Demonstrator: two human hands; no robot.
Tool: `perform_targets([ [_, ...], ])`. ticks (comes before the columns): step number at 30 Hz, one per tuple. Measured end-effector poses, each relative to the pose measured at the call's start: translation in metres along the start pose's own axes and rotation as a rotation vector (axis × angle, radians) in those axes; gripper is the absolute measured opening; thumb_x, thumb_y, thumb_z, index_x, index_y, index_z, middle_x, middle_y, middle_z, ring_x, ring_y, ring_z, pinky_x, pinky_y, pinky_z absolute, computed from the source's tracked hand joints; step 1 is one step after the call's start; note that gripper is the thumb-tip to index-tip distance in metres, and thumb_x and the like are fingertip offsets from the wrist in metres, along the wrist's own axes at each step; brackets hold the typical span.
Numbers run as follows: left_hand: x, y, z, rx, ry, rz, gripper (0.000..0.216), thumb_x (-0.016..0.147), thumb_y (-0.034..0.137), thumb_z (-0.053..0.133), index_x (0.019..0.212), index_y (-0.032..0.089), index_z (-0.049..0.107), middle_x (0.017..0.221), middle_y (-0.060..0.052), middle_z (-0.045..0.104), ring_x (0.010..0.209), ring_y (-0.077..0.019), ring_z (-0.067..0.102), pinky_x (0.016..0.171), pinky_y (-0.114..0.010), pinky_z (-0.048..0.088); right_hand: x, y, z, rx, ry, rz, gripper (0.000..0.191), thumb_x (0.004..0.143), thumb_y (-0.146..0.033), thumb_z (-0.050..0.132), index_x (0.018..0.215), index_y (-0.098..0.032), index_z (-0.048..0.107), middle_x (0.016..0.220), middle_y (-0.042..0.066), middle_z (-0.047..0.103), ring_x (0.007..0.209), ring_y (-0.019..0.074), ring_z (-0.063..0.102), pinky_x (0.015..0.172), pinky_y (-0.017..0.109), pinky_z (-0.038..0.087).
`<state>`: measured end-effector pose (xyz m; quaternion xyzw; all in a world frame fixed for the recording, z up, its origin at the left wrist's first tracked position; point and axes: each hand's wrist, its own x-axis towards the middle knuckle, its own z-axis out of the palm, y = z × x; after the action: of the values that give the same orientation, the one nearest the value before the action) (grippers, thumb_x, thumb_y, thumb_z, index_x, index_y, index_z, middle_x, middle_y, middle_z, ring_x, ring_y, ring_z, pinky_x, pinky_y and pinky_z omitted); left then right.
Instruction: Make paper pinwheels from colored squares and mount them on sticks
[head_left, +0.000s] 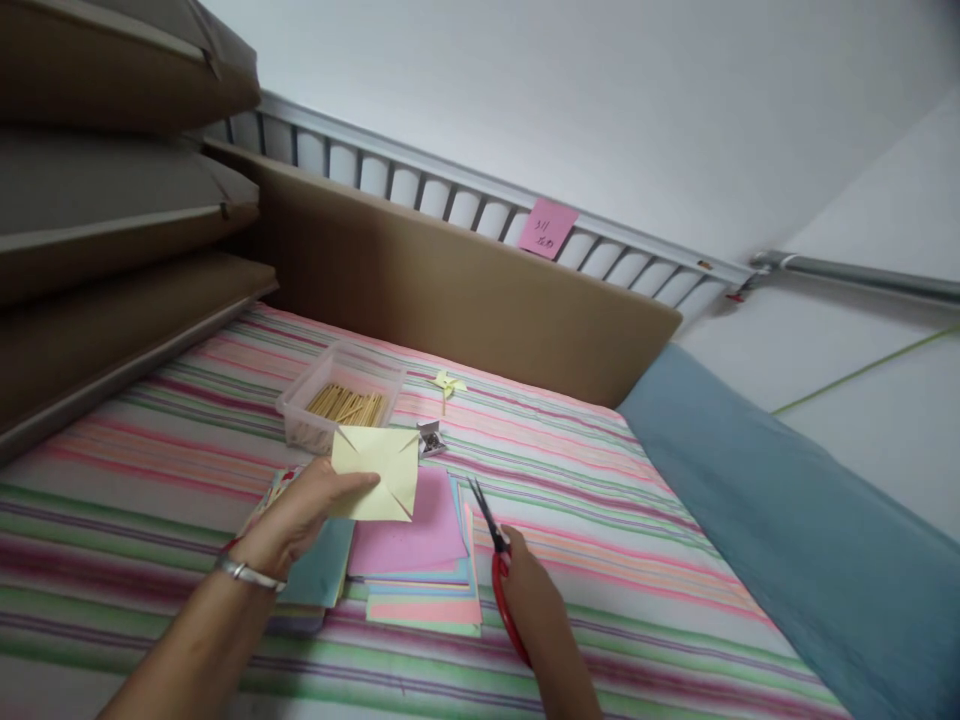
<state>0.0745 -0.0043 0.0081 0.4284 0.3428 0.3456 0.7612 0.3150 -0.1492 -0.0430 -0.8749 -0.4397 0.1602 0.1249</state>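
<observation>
My left hand (319, 500) pinches a square of pale yellow paper (386, 460), thumb on top. Slits run inward from the paper's corners. In my right hand (532, 590) is a pair of scissors (498, 560) with red handles; the dark blades point up and away, slightly apart, and do not touch the paper. Below the yellow square lies a loose pile of coloured paper (409, 540), pink on top. Another stack of paper (315, 570), blue-green on top, is partly hidden by my left wrist.
A clear plastic box (300, 425) holds many short wooden sticks (346, 405). Beside it are a small open box (431, 440) of small metal pieces and a yellow paper pinwheel (448, 384). Brown cushions (112, 210) rise at left; a board (450, 290) and radiator stand behind.
</observation>
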Motion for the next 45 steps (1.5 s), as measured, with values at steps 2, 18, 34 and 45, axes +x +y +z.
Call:
perform_targets([
  [2,-0.002,0.001,0.004,-0.014,-0.022,0.009,0.052,0.057,0.025,0.078,0.105,0.011,0.066,0.097,-0.013,0.072,0.087,-0.0271,0.067,0.079,-0.036,0.05,0.001,0.003,0.01,-0.094,0.041,-0.01,0.05,0.081,-0.014,0.039,0.131,-0.016,0.043,0.112,0.014,0.063,0.101,0.0259,0.06,0.078,0.03,0.043],
  [18,-0.016,-0.008,0.04,0.099,-0.241,-0.033,0.032,0.057,0.024,0.074,0.085,0.011,0.073,0.076,-0.009,0.074,0.075,-0.0272,0.067,0.071,-0.035,0.049,-0.023,-0.087,-0.051,1.128,-0.034,-0.229,0.055,0.063,-0.041,0.073,0.11,-0.015,0.059,0.093,0.008,0.068,0.083,0.0203,0.065,0.073,0.029,0.05],
  [34,0.012,-0.016,0.038,0.069,0.02,0.012,0.028,0.064,0.04,0.073,0.081,0.017,0.073,0.072,-0.004,0.07,0.068,-0.0168,0.059,0.065,-0.025,0.043,0.012,-0.08,-0.025,1.442,-0.209,-0.089,0.033,0.062,-0.037,0.076,0.078,-0.014,0.06,0.061,0.0,0.064,0.05,0.0114,0.056,0.05,0.021,0.041],
  [45,0.001,-0.017,0.035,0.447,-0.396,-0.224,0.027,0.062,0.041,0.073,0.057,0.015,0.069,0.049,0.0,0.057,0.047,-0.0114,0.044,0.048,-0.023,0.031,-0.012,-0.065,-0.044,0.633,-0.386,-0.444,0.01,0.072,-0.026,0.062,0.071,-0.017,0.067,0.061,-0.004,0.058,0.057,0.0103,0.049,0.051,0.019,0.033],
])
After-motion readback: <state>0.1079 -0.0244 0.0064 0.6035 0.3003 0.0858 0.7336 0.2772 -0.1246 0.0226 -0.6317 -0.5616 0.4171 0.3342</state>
